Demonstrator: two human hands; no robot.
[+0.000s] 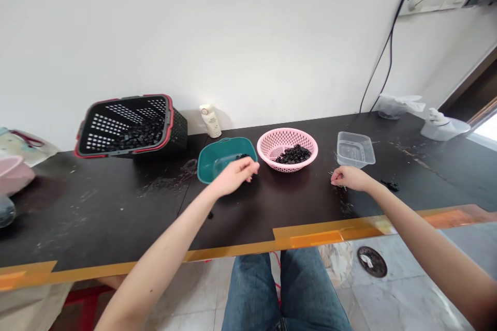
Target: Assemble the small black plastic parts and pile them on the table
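Observation:
My left hand (235, 176) hovers over the near rim of a teal bowl (217, 158), fingers pinched together around something small and dark that I cannot make out. My right hand (347, 178) rests on the black table (116, 212) in front of a clear plastic tub (355, 148), fingers curled on a thin metal piece. Between the hands stands a pink colander (287, 140) holding a heap of small black pieces (294, 154). A few black pieces (390, 184) lie on the table right of my right hand.
A black and red perforated basket (130, 124) with dark pieces stands at the back left. A small white bottle (210, 120) leans by the wall. Bags (17, 160) lie at the far left, white items (442, 125) at the back right. A floor drain (371, 261) shows below.

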